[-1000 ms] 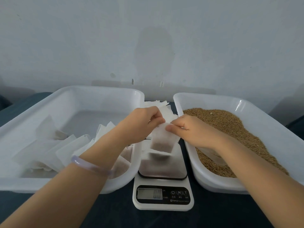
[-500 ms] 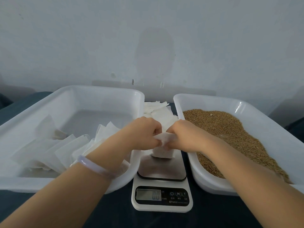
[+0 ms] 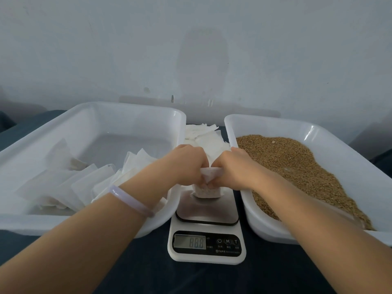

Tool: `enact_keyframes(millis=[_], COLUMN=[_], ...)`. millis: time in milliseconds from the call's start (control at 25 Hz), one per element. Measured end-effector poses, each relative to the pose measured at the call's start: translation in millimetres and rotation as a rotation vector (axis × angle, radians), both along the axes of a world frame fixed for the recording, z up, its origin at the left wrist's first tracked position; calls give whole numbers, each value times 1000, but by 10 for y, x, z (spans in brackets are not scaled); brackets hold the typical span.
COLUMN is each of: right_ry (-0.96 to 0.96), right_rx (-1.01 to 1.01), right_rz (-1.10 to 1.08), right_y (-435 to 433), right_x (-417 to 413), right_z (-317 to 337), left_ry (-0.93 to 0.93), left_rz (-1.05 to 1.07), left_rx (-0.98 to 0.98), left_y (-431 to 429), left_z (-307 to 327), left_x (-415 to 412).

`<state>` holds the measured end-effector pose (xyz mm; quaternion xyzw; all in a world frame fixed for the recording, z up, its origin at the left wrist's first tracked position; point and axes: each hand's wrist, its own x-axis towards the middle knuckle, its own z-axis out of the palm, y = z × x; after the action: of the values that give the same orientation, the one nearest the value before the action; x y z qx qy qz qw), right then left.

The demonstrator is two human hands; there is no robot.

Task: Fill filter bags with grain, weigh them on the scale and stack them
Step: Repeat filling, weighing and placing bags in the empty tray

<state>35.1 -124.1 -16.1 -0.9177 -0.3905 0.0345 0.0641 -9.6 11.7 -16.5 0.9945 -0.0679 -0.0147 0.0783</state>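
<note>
Scale (image 3: pixel 206 247) digits blurred, unreadable

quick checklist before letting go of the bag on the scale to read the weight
1. Filter bag holds grain: ok, grain shows through its lower part.
2. Bag bottom on the scale platform: ok, it appears to rest there.
3. Bag top closed: cannot tell, the left hand and right hand cover the folded top.
4. Hands off the bag: not ok, both pinch it.
5. Display readable: not ok, digits are blurred.
6. Room in the left tray for stacking: ok, its far half is bare.
</note>
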Motion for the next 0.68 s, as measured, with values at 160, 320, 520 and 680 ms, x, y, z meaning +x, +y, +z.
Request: enact_keyframes(millis=[160,320,520,680], right_ry=[7,46,252,284], right_rx=[12,41,263,292], right_rz=[-20,-43,-101,-110], right_y=[-9,-50,-150,-153], right_x=[0,-21,5,25], right_z=[-22,-9,13,-9], left_ry=[36,-25,-29,-21], left_rz=[3,-20,60,69], left_rx=[8,-96,-349,-363], left_y=[6,34,95,87], left_z=[-6,-28,24,31], left_x=[17,-31,-92,-100])
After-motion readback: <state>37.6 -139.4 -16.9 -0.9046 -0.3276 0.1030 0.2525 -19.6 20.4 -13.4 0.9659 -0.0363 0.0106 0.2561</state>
